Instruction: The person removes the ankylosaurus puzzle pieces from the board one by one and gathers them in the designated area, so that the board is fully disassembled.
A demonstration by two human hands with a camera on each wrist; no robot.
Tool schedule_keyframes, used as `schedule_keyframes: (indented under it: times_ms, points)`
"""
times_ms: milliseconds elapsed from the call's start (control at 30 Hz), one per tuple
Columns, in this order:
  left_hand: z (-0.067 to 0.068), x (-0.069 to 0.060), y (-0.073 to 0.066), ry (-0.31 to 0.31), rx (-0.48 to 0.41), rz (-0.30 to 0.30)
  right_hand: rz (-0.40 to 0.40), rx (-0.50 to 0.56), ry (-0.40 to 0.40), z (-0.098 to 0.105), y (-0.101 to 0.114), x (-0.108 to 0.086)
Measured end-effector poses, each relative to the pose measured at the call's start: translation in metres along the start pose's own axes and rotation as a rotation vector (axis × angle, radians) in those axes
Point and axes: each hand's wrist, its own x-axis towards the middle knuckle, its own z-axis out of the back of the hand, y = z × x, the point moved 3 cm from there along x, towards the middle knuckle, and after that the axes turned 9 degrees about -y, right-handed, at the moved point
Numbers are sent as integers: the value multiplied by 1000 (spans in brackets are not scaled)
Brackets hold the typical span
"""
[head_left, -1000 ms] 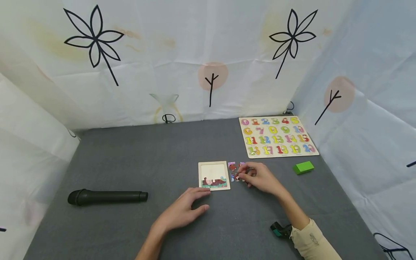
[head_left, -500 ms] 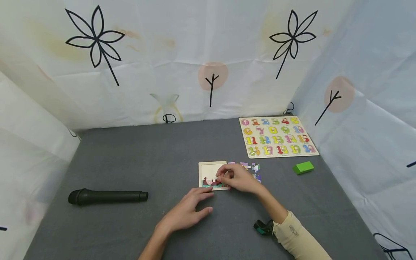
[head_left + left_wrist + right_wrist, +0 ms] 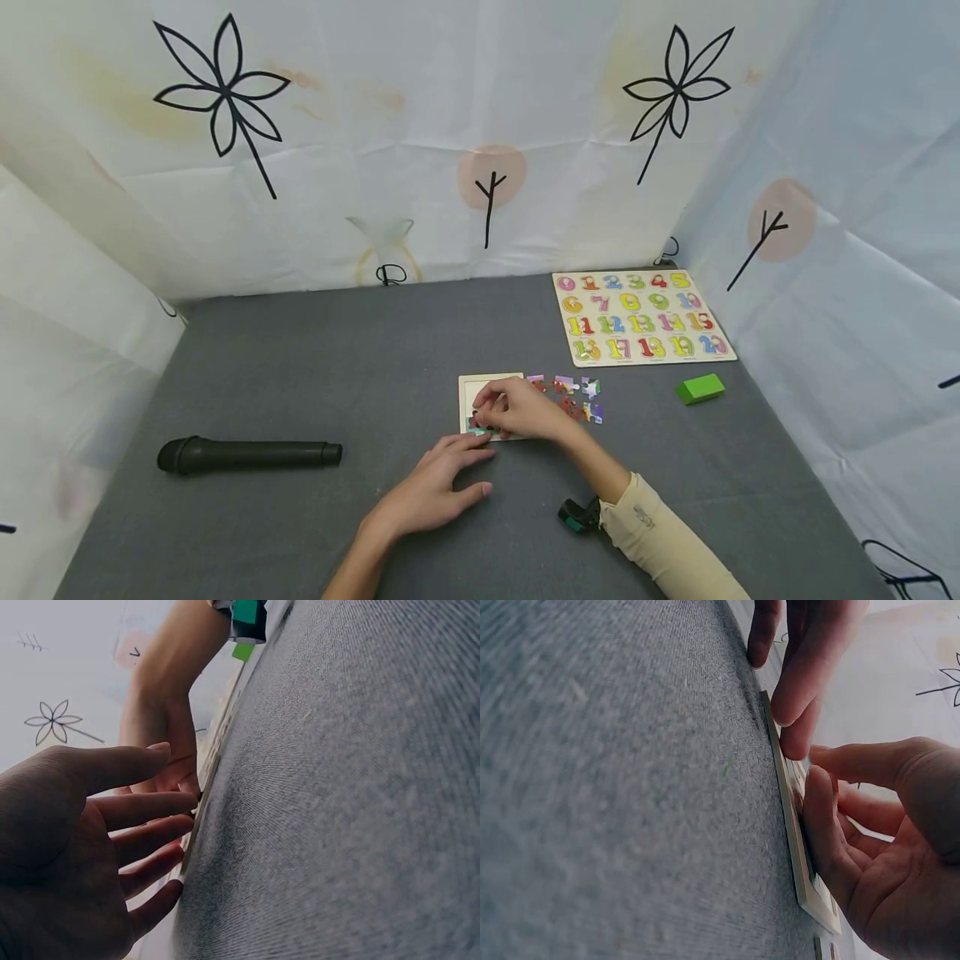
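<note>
A small square puzzle tray (image 3: pixel 480 377) with a pale wooden rim lies mid-table, assembled pieces along its near side, partly covered by my hands. My right hand (image 3: pixel 517 408) is over it, thumb and index fingertip pinching a small jigsaw piece mostly hidden by the fingers. In the right wrist view those fingertips meet just above the tray rim (image 3: pixel 799 877). My left hand (image 3: pixel 438 483) has its fingers extended, fingertips at the tray's near edge; the left wrist view shows the hand (image 3: pixel 82 832) spread and holding nothing. Several loose jigsaw pieces (image 3: pixel 568 407) lie right of the tray.
A number puzzle board (image 3: pixel 637 318) lies at the back right, with a green block (image 3: pixel 701 388) in front of it. A black microphone (image 3: pixel 247 454) lies at the left. White printed cloth walls stand behind and beside the grey table (image 3: pixel 300 358).
My right hand has moved left from the loose pieces to above the tray, leaving a gap in the lower row of pieces. My left hand has shifted slightly right along the tray's near edge.
</note>
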Motion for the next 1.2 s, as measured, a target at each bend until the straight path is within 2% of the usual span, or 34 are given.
schedule_keyframes:
  times_ms: [167,267,333,500,567,667,867,1033,1133,1200]
  points:
    - [4,-3,-6,1,-28,-26,-17,-52,-19,-4,0,4]
    - [8,-4,-13,0,-14,-60,-13,-61,-18,-5,-2,5]
    - [8,-4,-12,2,7,-68,-16,-66,-15,-5,-2,5]
    - [11,-4,-17,17,8,-71,-26,-96,-13,-5,1,5]
    - [13,-5,-20,28,-19,-66,-20,-116,-19,-5,3,4]
    - [11,-4,-17,29,-1,-67,-11,-114,-21,-5,3,3]
    - [13,-4,-22,55,-20,-15,-5,-57,-12,-5,2,1]
    - [14,-2,-26,75,-25,27,-12,30,-13,-3,1,-2]
    - [14,-1,-26,69,-26,24,-17,61,-24,2,0,-5]
    - [14,-1,-25,54,-16,-10,-28,71,-37,5,-1,-8]
